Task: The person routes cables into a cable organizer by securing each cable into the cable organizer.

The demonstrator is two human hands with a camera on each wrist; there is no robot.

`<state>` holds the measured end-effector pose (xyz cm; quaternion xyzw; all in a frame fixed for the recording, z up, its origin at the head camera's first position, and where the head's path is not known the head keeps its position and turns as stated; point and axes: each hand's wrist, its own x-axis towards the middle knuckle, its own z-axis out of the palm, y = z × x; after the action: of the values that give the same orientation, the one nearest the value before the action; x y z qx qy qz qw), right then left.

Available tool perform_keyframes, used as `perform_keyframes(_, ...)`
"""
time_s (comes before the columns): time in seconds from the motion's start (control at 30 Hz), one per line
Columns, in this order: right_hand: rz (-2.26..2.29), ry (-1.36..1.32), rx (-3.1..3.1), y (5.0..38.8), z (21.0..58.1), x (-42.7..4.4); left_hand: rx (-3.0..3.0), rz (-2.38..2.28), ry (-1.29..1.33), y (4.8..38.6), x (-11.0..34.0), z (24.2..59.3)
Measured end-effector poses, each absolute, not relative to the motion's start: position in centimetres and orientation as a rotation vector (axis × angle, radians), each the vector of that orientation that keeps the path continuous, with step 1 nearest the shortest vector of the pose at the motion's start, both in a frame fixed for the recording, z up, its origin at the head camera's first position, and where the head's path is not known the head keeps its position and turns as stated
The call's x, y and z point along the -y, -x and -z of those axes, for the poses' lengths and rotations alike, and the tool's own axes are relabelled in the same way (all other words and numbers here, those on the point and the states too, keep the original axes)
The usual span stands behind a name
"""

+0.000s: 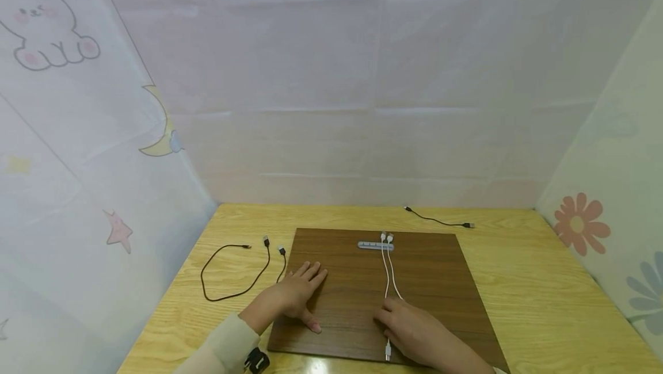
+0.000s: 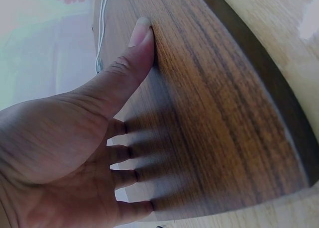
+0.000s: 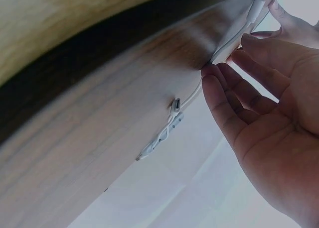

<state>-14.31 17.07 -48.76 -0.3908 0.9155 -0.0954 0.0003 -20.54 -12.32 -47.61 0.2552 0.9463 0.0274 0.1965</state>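
Table (image 1: 538, 287) was light yellow, wood-grained, and showed around the dark brown board (image 1: 347, 305), which lay flat on it. Left of the board, one black cable (image 1: 209, 300) lay in a wide open loop, USB plug at the end nearer the board. Between that loop and the board's left edge lay a second black cable (image 1: 284, 259), partly hidden. Beyond the board's far edge, toward its right corner, a third black cable (image 1: 439, 222) lay loosely stretched out. Glare showed just before the board's near edge.
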Motion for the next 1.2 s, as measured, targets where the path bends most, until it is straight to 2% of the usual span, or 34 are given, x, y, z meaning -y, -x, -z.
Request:
perform_keyframes(0.5,0.298,1.217,-2.903,14.2,48.3,-17.2,-2.642,-0.083,-0.694,20.4,12.2,47.3)
perform_keyframes(1.2,0.374,0.843,-3.108,17.1,47.0,-22.1,-2.638,-0.072,-0.691,20.3,12.1,47.1)
